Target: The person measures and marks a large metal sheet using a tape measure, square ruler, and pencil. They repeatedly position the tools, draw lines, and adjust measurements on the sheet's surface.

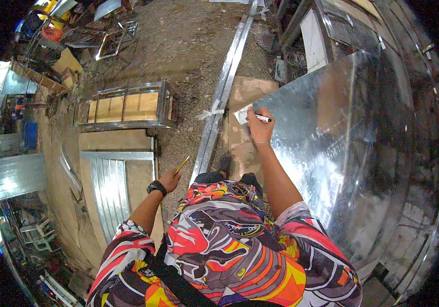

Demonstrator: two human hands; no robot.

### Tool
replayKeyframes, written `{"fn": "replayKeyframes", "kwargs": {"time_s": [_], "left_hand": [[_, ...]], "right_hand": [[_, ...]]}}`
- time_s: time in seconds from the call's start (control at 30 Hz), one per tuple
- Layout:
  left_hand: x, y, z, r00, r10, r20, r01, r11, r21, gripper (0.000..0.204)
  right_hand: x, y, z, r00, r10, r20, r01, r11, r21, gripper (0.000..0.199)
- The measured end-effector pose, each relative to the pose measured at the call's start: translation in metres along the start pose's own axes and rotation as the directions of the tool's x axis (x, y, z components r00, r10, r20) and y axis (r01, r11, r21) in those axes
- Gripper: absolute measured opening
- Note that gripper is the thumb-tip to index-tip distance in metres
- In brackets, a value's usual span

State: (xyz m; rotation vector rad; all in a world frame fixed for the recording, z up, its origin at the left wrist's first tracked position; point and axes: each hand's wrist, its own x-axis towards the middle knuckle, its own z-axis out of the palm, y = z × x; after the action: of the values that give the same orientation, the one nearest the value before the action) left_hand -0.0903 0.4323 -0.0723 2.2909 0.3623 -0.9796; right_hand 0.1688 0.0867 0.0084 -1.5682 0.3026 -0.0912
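My right hand (260, 125) is closed around a white marker (262, 118) with a dark end. It rests at the left corner of a large shiny metal sheet (327, 117). Beneath its fingertips lies a small white piece (240, 114) that looks like paper, with faint marks too small to make out. My left hand (168, 180), a black watch (156, 188) on its wrist, hangs low at my left side. Its fingers grip a thin yellow pencil (181, 165) that points up and away, clear of any surface.
Long metal bars (224, 84) tied with a pale strip run away from me across gravelly ground. To the left are a metal-framed box with wooden panels (127, 106) and ribbed metal sheeting (111, 189) on a brown board. Metal frames (112, 43) lie far left.
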Motion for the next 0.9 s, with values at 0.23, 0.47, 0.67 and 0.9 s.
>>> {"fn": "replayKeyframes", "kwargs": {"time_s": [0.23,0.47,0.67,0.9], "left_hand": [[0.001,-0.041,0.018,0.998,-0.008,-0.06,0.009,1.0,0.012,0.044],[-0.012,-0.017,0.005,0.999,-0.041,-0.002,0.041,0.999,-0.029,0.047],[-0.015,0.003,0.003,0.997,-0.072,0.024,0.073,0.994,-0.085,0.048],[-0.018,0.008,-0.008,1.0,-0.025,-0.001,0.025,1.0,0.004,0.048]], "right_hand": [[0.0,-0.005,0.0,0.999,-0.029,0.032,0.031,0.995,-0.096,0.033],[-0.005,-0.012,-0.003,0.998,-0.043,0.037,0.044,0.998,-0.047,0.034],[-0.005,-0.014,-0.009,0.99,-0.131,0.052,0.139,0.972,-0.191,0.036],[-0.011,-0.029,-0.006,0.994,-0.068,0.087,0.076,0.992,-0.098,0.036]]}}
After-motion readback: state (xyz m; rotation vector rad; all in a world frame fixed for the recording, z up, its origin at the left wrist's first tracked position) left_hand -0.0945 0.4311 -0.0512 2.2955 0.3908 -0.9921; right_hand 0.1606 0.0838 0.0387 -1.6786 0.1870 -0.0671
